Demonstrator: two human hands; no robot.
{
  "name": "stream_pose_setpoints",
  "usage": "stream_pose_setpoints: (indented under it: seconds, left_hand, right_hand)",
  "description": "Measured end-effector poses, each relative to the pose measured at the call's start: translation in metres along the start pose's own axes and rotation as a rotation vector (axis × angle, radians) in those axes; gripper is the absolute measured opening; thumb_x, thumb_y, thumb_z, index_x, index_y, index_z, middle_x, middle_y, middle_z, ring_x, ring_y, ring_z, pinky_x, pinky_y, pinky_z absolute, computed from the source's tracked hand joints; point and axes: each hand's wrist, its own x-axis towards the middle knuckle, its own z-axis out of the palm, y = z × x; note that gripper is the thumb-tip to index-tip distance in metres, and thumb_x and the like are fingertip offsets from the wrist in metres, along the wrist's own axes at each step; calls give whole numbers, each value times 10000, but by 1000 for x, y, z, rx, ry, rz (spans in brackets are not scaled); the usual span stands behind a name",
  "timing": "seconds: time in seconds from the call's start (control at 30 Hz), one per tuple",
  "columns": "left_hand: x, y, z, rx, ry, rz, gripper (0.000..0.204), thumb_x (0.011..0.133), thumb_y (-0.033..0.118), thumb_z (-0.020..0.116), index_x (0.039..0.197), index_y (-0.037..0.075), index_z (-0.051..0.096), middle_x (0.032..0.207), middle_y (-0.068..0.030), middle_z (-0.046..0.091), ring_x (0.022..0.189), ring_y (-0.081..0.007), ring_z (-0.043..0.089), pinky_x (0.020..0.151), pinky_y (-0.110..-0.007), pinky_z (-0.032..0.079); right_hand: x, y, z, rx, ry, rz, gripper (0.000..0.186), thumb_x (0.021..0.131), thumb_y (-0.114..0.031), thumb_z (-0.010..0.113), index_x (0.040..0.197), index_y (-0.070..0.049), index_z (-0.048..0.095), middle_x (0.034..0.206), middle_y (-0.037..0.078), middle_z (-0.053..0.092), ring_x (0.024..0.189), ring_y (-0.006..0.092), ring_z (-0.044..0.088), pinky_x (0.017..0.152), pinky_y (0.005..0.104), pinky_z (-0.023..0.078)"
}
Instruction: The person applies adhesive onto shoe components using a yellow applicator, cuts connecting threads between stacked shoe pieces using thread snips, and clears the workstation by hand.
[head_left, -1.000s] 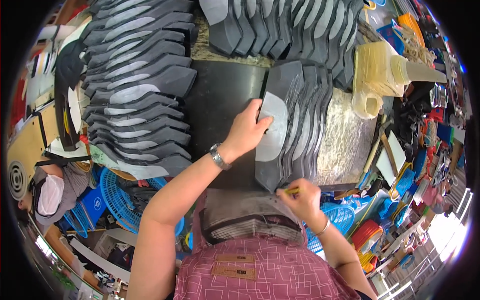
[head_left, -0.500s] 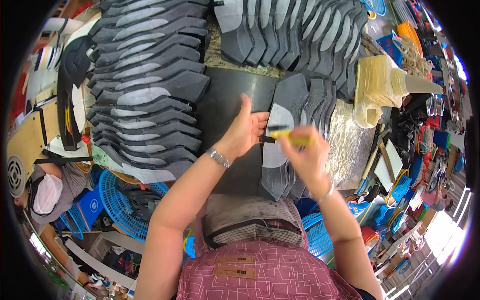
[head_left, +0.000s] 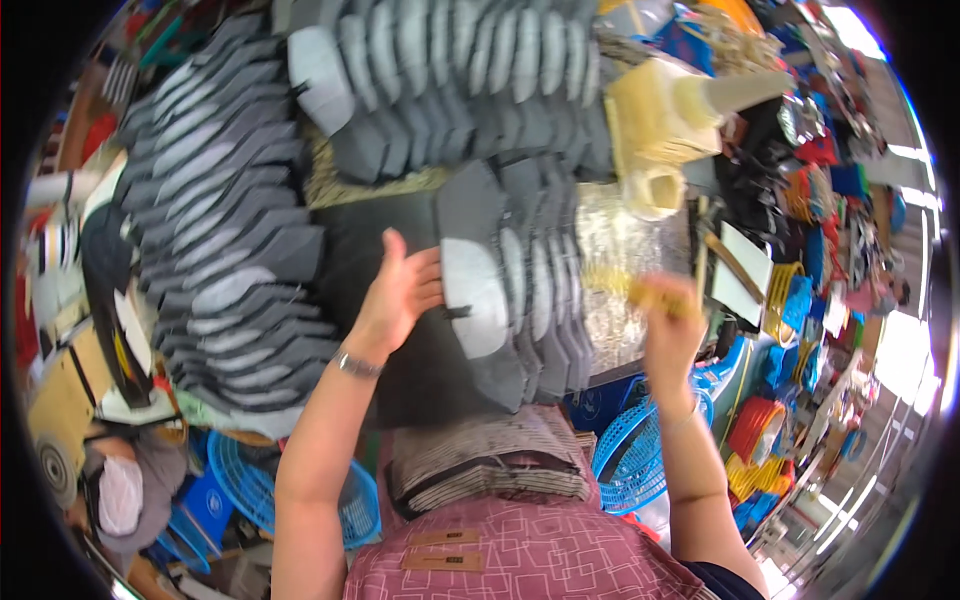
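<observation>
My left hand (head_left: 398,295) has its thumb raised and fingers extended, the fingertips at the left edge of a fanned stack of dark grey cut pieces (head_left: 480,380) with pale grey oval patches (head_left: 470,275). The front patch bears a short black mark. My right hand (head_left: 670,310) is closed on a blurred yellow tool (head_left: 645,292), to the right of that stack over a mottled silvery board (head_left: 625,350). The stack lies on a black mat (head_left: 365,225). Longer rows of similar pieces lie at the left (head_left: 205,240) and along the back (head_left: 450,130).
A cream glue-smeared container (head_left: 650,105) with a long spout stands back right, near a wooden-handled tool (head_left: 730,260). Blue baskets (head_left: 240,480) are below the table. Another person (head_left: 135,495) is at the lower left. A bundle (head_left: 480,460) lies against my pink apron.
My right hand rose with the tool to the front piece, then moved right, off it, where a black mark now shows. My left hand released the stack and opened. The view has shifted.
</observation>
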Motion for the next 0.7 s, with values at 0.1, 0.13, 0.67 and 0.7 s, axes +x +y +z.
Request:
stream_pose_setpoints:
  seconds: [0.1,0.13,0.67,0.7]
  left_hand:
    - [-9,3,-4,120,98,74,847,879,676,243,1296,-46,391,1192,-141,535,1023,-217,556,911,-333,412]
    - [-14,6,-2,149,167,128,794,899,640,257,1300,-33,387,1194,-145,524,1021,-221,551,914,-336,408]
    - [-82,-18,117,1068,655,817,504,989,353,317,1373,28,282,1413,-132,320,1316,-246,294,1070,-391,224]
    - [-79,-34,142,1162,645,831,489,995,321,310,1377,18,273,1417,-130,312,1312,-244,298,1066,-380,226]
  right_hand:
    - [81,22,-25,-207,166,-46,128,849,-105,584,918,1,604,710,72,626,625,113,582,581,243,454]
    - [99,28,-25,-170,196,-2,145,854,-132,582,862,13,593,678,102,614,592,162,577,559,270,440]
    - [-120,208,-150,-406,603,51,572,687,-76,718,1197,-32,462,1242,196,439,1179,358,422,992,402,356]
    - [-154,243,-172,-489,689,183,544,684,-52,702,1177,-25,474,1221,194,451,1159,349,433,979,396,369]
